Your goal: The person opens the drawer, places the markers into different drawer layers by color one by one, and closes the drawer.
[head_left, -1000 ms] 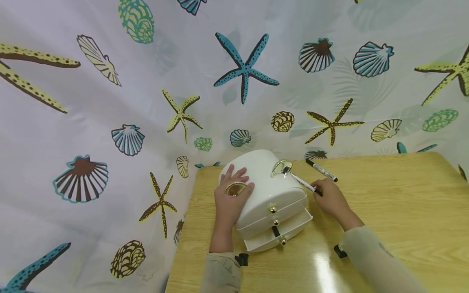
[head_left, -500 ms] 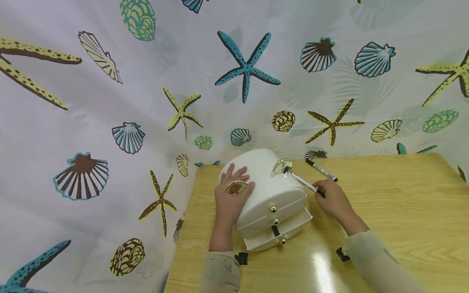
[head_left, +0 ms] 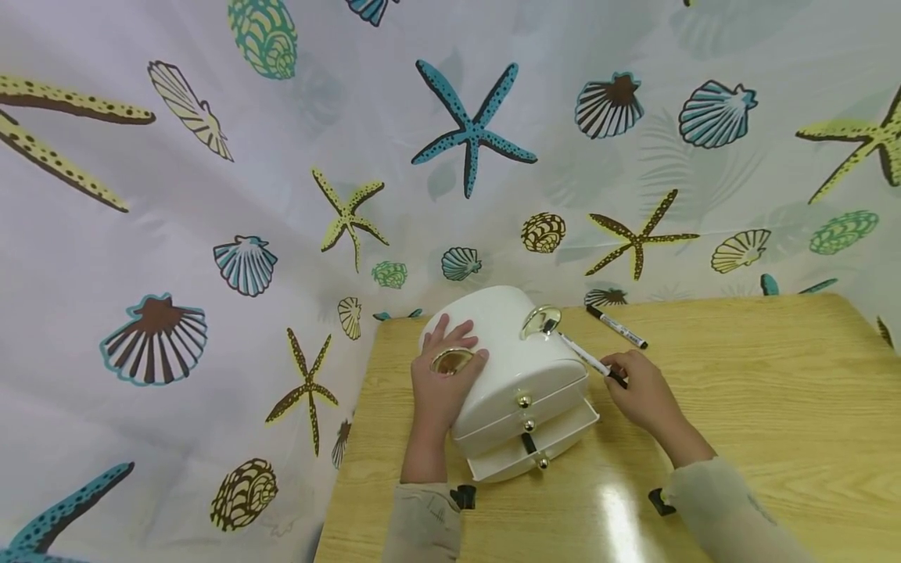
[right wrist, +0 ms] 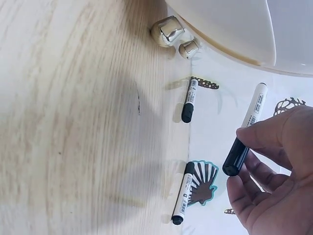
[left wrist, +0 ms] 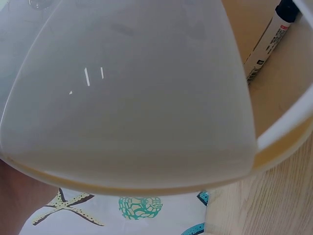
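Observation:
A white drawer box (head_left: 510, 336) with a rounded top stands on the wooden table, its lowest drawer (head_left: 570, 438) pulled out. My left hand (head_left: 443, 383) rests on the box's top with fingers spread about a gold oval fitting (head_left: 452, 361). In the left wrist view, a marker (left wrist: 269, 46) lies inside the drawer. My right hand (head_left: 637, 387), just right of the box, pinches a white marker (right wrist: 249, 117) by its black cap between thumb and fingers. Two more markers lie on the table in the right wrist view, a shorter-looking one (right wrist: 190, 100) and another (right wrist: 183, 193).
Beyond my right hand, one marker (head_left: 615, 326) lies near the table's (head_left: 746, 375) back edge. A second gold fitting (head_left: 542, 320) is on the box's right side. Gold knobs (head_left: 524, 401) mark the drawer fronts. A shell-and-starfish cloth (head_left: 394, 156) hangs behind and at the left.
My right hand has moved slightly right with the marker's cap in its fingers. The left hand and the box have stayed in place.

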Demonstrator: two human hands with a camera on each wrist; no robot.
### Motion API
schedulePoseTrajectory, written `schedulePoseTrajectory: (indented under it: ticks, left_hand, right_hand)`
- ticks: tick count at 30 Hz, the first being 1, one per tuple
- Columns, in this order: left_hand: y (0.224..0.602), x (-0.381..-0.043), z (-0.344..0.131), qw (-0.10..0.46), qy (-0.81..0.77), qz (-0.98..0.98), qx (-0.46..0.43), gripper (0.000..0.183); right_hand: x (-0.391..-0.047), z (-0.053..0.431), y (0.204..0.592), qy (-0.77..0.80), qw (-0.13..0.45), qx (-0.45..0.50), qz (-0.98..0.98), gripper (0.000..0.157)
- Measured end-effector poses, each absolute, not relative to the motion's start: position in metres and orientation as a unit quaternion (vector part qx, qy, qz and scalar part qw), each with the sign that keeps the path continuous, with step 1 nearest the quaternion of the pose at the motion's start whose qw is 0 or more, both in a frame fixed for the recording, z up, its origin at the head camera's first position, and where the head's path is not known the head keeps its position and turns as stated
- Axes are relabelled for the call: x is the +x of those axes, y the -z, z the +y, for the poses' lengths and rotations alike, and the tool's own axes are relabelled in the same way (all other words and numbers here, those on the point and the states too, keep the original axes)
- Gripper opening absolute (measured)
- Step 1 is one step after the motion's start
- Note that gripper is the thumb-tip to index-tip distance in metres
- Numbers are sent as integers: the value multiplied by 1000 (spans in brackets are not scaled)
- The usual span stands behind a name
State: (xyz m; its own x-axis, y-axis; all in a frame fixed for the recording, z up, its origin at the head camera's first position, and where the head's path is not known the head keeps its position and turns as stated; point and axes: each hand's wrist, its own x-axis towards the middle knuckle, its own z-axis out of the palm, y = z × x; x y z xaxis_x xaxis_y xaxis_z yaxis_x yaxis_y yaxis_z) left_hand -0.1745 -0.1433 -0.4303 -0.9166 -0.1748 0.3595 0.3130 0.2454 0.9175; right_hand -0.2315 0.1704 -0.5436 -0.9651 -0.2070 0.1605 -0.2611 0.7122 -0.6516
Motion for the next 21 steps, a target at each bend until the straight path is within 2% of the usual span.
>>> schedulePoseTrajectory:
  ticks: [21]
  left_hand:
    - [432,-175,-144,203,617,-759,-52,22]
  right_hand:
    - [-217,165,519,-389,82,134,-908,26]
